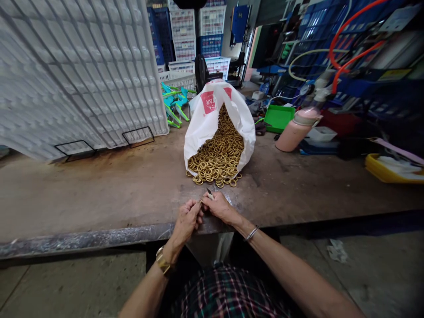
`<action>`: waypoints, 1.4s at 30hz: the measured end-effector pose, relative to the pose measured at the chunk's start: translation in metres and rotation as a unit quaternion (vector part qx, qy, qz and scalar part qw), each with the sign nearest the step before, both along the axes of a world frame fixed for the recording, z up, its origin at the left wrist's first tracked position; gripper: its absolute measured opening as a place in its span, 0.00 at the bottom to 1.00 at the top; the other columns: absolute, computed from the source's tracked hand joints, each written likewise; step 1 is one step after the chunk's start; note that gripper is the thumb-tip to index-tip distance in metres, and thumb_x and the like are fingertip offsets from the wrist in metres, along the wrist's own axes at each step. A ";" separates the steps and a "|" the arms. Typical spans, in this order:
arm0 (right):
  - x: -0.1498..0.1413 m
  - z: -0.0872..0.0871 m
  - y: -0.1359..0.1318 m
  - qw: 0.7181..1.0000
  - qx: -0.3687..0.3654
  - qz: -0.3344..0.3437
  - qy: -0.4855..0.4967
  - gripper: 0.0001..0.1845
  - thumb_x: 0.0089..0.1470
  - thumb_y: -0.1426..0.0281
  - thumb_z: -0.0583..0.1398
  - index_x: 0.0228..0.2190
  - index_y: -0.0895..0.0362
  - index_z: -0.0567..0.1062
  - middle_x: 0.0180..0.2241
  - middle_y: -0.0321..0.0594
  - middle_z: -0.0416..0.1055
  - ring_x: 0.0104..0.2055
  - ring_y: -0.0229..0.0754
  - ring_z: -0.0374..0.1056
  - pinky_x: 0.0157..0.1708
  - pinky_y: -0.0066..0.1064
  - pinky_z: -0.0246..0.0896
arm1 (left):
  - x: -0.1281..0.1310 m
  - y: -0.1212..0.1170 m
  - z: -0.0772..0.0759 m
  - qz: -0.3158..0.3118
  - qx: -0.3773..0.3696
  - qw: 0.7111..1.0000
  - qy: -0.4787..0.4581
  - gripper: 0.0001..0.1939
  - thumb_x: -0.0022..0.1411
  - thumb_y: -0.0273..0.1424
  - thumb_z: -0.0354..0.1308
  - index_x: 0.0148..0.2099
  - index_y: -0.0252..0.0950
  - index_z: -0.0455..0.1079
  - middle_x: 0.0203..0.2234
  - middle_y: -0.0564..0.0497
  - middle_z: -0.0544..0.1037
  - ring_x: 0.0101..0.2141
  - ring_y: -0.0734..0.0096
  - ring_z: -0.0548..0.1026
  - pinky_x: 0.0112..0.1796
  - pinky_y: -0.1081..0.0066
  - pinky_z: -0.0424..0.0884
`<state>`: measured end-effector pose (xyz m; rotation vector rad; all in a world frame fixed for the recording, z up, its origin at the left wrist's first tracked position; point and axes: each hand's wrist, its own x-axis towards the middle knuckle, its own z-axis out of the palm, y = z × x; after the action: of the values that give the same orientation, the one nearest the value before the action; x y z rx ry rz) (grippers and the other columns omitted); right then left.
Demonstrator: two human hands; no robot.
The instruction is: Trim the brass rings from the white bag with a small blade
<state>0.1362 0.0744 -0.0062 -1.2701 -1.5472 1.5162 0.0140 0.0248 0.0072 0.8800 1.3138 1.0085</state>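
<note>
Close to the table's front edge, my left hand (190,217) is closed, its thumb and fingertips pinched on a small gold-coloured piece that looks like a ring; the fingers mostly hide it. My right hand (218,206) meets it there, wrapped around a slim tool (210,193) with a pale body and a dark pointed tip sticking up past the fingers. Its exact kind is unclear. Just beyond both hands, a white plastic bag (198,128) lies on its side with its mouth towards me. Many gold-coloured metal rings (217,161) spill from it onto the table.
Stacked white moulded trays (82,75) lean in black wire stands (137,134) on the worn table (99,190). To the right are a pink bottle (294,132), a green tray (278,118) and a yellow tray (387,172). Turquoise-and-green pieces (175,104) sit behind; crates (183,31) stand further back.
</note>
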 end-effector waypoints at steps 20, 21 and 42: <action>0.001 0.004 -0.007 0.972 0.149 0.032 -0.180 0.10 0.51 0.75 0.49 0.25 0.58 0.69 0.21 0.37 0.68 0.24 0.35 0.61 0.25 0.24 0.51 | -0.007 -0.003 -0.004 0.018 0.022 0.997 -0.075 0.18 0.51 0.46 0.57 0.30 0.35 0.61 0.19 0.58 0.65 0.15 0.83 0.60 0.15 0.81 0.54; 0.000 0.005 -0.010 0.954 0.180 0.049 -0.236 0.10 0.51 0.75 0.49 0.28 0.58 0.70 0.24 0.38 0.70 0.26 0.36 0.63 0.27 0.25 0.51 | -0.006 -0.003 -0.005 0.024 0.024 0.997 -0.072 0.19 0.50 0.47 0.57 0.30 0.36 0.61 0.19 0.58 0.65 0.16 0.83 0.61 0.15 0.81 0.55; -0.011 0.019 -0.024 0.857 0.222 0.126 -0.448 0.14 0.51 0.77 0.50 0.42 0.61 0.66 0.32 0.49 0.74 0.36 0.46 0.70 0.31 0.29 0.55 | -0.002 -0.009 -0.010 0.065 0.044 0.997 -0.004 0.19 0.51 0.48 0.55 0.30 0.36 0.60 0.18 0.59 0.66 0.16 0.82 0.63 0.15 0.81 0.57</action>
<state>0.1255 0.0503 0.0133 -1.6163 -2.5421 0.5704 0.0121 0.0162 -0.0029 0.8650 1.3419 1.1770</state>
